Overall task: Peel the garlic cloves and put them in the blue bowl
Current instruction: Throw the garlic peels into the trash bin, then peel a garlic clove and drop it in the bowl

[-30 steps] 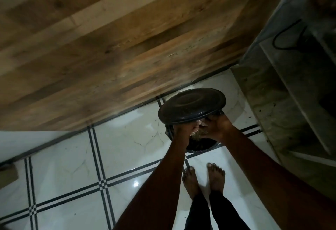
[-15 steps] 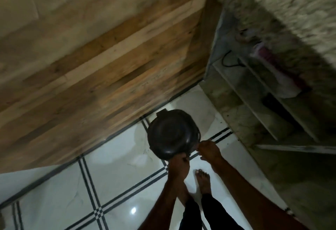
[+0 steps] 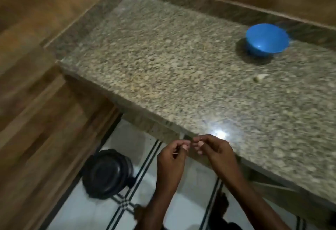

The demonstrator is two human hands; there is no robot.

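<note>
Low in the frame, both hands meet at the tabletop's (image 3: 181,62) near edge. The left hand (image 3: 171,158) has its fingers curled, pinching a thin pale sliver; the right hand (image 3: 214,149) curls too, fingertips bunched, and whether it holds anything is too blurred to tell. Lower left, a black lidded bin (image 3: 107,173) sits on the tiled floor (image 3: 72,211). Further up on the right, a small pale garlic piece (image 3: 260,78) lies on the stone. Beyond it, upper right, stands the blue bowl (image 3: 267,39), well apart from the hands.
</note>
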